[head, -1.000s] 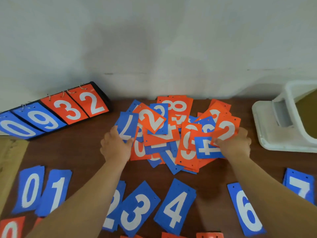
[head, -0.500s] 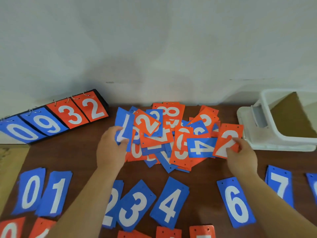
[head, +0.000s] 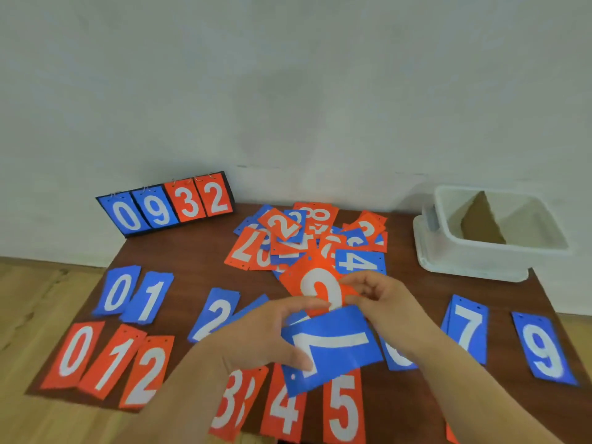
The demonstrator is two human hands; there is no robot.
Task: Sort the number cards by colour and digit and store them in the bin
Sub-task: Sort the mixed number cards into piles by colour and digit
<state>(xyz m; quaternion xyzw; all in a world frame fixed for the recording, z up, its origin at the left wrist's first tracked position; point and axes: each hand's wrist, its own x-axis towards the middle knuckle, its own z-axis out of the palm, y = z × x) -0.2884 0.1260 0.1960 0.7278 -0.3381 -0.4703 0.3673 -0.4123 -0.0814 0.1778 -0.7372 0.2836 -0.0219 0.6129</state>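
My left hand (head: 262, 334) grips a blue 7 card (head: 333, 344) by its left end, lifted above the table's middle. My right hand (head: 387, 302) pinches a red 2 card (head: 317, 286) just behind it, and the two cards overlap. A mixed pile of red and blue cards (head: 307, 238) lies beyond my hands. Sorted blue cards lie in a row: 0 (head: 117, 291), 1 (head: 149, 298), 2 (head: 216, 312), 7 (head: 467, 325), 9 (head: 543, 347). Below run red 0 (head: 75, 352), 1 (head: 113, 363), 2 (head: 149, 370), 3 (head: 237, 402), 4 (head: 285, 405), 5 (head: 344, 408). The white bin (head: 474, 257) stands at the back right.
A flip scoreboard (head: 166, 203) showing 0932 leans against the wall at the back left. The brown table (head: 192, 251) ends at a wooden floor (head: 32, 299) on the left. A cardboard divider (head: 480, 219) stands inside the bin. My right forearm hides part of a blue 6 card (head: 397, 357).
Both hands drew back from the pile toward me, the left with the blue 7 and the right with the red 2, and came together. A red 7 now lies uncovered in the pile.
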